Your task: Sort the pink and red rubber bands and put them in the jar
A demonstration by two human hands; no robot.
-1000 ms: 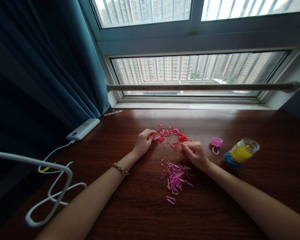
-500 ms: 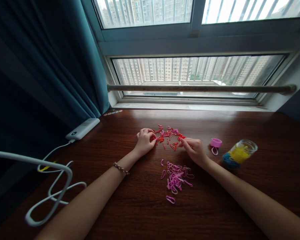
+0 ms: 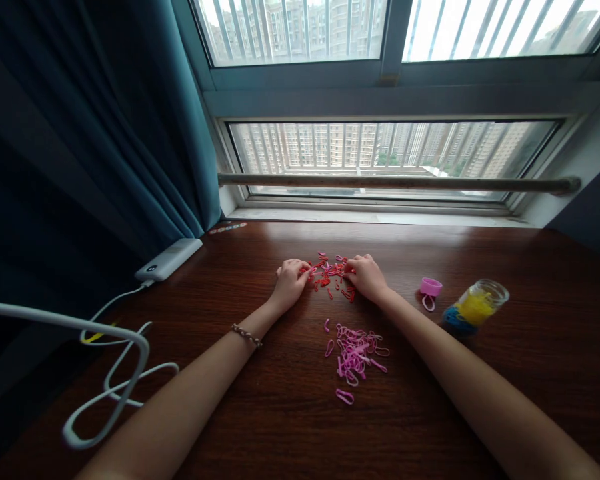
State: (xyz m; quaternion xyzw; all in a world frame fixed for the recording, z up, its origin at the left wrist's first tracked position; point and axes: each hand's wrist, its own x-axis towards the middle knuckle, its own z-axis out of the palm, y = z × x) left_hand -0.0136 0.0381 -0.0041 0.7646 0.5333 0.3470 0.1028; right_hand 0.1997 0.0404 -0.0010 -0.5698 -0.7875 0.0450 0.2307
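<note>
Small red and pink clips (image 3: 325, 281) lie scattered on the dark wooden table between my hands. My left hand (image 3: 293, 275) is at their left edge, its thumb and fingertips pinched on a pink clip (image 3: 311, 270). At the right edge of the scatter, my right hand (image 3: 364, 273) reaches down with its fingers closed together; what they hold, if anything, is too small to tell. Nearer to me lies a separate pile of pink clips (image 3: 355, 353), with one loose pink clip (image 3: 345, 397) just below it. Neither hand touches this pile.
On the right, a clear jar (image 3: 475, 307) with yellow and blue pieces leans on its side, beside a pink ring-shaped cap (image 3: 431, 287). A white power bank (image 3: 169, 259) with a cable lies at the left by the curtain (image 3: 180, 167). The window is behind the table.
My right hand has moved left and slightly away from me, over the right side of the red clips. My left hand stays about where it was. The view has shifted slightly.
</note>
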